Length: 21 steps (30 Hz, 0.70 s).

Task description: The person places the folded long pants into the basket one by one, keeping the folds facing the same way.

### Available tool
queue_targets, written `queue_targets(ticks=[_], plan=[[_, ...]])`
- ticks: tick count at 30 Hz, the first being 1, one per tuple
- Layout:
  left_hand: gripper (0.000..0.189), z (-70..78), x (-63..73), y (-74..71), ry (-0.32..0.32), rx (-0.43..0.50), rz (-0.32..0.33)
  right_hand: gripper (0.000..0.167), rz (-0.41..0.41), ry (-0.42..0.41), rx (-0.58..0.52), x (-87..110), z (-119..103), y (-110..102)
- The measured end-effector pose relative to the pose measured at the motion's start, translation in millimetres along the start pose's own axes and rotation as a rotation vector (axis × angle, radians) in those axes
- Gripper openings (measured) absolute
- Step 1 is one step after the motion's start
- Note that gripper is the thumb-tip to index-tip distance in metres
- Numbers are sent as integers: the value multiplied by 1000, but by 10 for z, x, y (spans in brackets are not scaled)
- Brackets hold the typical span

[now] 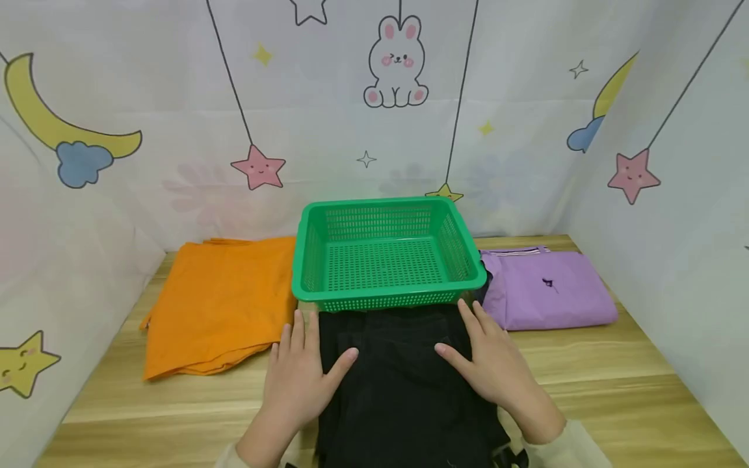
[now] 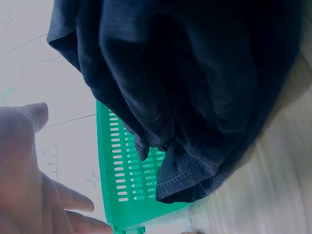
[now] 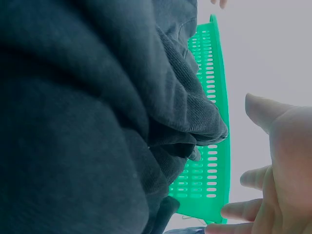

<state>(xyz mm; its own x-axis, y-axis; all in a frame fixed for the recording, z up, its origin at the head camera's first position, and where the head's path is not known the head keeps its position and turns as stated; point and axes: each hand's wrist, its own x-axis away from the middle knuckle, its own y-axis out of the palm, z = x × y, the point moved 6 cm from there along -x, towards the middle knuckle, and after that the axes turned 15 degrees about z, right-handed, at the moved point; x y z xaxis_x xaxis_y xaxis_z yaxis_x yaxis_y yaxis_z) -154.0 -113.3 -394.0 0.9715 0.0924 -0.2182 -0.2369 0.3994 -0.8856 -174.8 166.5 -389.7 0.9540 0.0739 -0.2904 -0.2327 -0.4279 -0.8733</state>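
A folded piece of dark cloth [image 1: 409, 403], black in the head view, lies in front of the green basket. Stitched seams and thick folds show on this dark garment [image 2: 190, 97] in the left wrist view. My left hand [image 1: 298, 377] is at its left side, fingers straight and pointing away from me, thumb spread inward over the cloth. On the opposite side my right hand [image 1: 494, 364] mirrors it, thumb over the right part of the cloth. Neither hand grips anything; in the right wrist view the fingers [image 3: 246, 210] are extended beside the garment [image 3: 87, 131].
The green plastic basket [image 1: 389, 292] has nothing in it and stands at the back middle. An orange folded cloth [image 1: 222, 305] lies left of it, a purple folded garment [image 1: 556, 292] right. Behind the wooden table [image 1: 632, 383] hangs a patterned white curtain [image 1: 328, 117].
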Motion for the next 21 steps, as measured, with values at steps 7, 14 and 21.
queue_targets(ticks=[7,14,21], plan=[[98,11,-8,0,-1,6,-11,86,-9,18,1,-1,3,0],[99,2,1,-1,-5,15,-9,87,-15,34,-6,3,5,-7],[99,-17,17,10,-6,23,-9,88,-23,52,-1,26,10,-1]])
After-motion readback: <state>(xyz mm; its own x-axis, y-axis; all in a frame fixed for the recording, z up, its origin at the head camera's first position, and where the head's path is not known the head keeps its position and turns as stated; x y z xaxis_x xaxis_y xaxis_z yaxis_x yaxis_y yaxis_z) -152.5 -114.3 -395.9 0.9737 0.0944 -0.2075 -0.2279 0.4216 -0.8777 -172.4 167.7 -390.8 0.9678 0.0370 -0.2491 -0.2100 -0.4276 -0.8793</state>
